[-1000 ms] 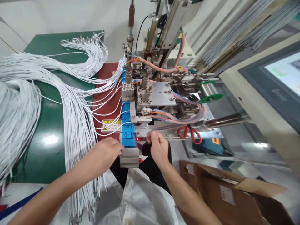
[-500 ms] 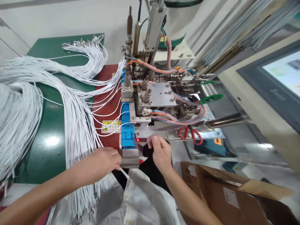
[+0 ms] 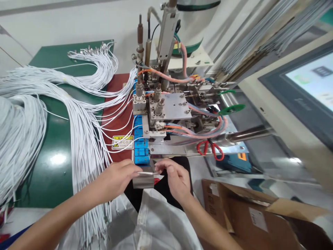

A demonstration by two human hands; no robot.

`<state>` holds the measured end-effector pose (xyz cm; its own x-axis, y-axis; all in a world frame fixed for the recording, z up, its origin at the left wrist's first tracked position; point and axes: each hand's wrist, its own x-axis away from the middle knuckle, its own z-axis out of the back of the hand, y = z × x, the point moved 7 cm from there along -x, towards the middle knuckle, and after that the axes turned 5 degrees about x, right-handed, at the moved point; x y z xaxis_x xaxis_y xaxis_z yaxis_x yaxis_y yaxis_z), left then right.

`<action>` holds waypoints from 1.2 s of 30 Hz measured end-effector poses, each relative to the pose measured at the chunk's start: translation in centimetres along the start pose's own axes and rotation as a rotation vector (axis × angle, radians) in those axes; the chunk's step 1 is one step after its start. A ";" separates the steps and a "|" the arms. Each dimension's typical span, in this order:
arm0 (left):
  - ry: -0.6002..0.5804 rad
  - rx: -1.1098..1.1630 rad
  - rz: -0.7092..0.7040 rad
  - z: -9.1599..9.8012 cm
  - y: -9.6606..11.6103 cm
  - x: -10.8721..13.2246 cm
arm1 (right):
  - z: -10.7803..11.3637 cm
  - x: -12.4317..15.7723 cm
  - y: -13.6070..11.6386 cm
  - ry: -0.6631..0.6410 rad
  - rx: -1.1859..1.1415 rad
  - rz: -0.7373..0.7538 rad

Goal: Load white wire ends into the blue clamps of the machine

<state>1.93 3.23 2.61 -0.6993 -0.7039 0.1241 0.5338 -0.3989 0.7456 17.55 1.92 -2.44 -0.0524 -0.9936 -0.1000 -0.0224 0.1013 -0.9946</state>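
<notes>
My left hand (image 3: 118, 178) and my right hand (image 3: 174, 177) meet in front of the machine, each pinching one end of a short stretch of white wire (image 3: 147, 172). The wire lies level just above a small grey metal plate (image 3: 143, 181) and below the column of blue clamp blocks (image 3: 141, 146). Many white wires (image 3: 85, 135) fan out from the blue blocks to the left over the green surface (image 3: 56, 163). The metal machine head (image 3: 166, 107) with pink and orange hoses stands right behind my hands.
Red-handled scissors (image 3: 210, 148) lie on the machine's steel ledge. A brown cardboard box (image 3: 249, 215) sits open at lower right. A touchscreen panel (image 3: 304, 90) stands at right. White cloth (image 3: 156, 225) lies under my forearms. A yellow warning label (image 3: 122, 142) is on the red mat.
My left hand has drawn a white wire up from the bundle side, and my right hand has dropped from the machine ledge to pinch its free end. Both hands now hold it level.
</notes>
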 end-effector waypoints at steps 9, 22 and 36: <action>0.295 0.173 0.102 -1.0 0.1 -2.1 | -0.9 -1.5 -2.6 -0.071 0.279 0.106; 0.413 0.372 0.143 -1.5 -0.8 -2.6 | -0.9 -0.7 -2.5 0.212 0.369 0.059; 0.572 0.535 0.346 -2.1 -2.1 -2.0 | -1.9 -0.4 -1.6 0.307 0.303 -0.019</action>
<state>3.25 4.24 -0.60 -0.1143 -0.9806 0.1594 0.2763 0.1228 0.9532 15.72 2.26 -0.78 -0.3504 -0.9295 -0.1146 0.2656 0.0187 -0.9639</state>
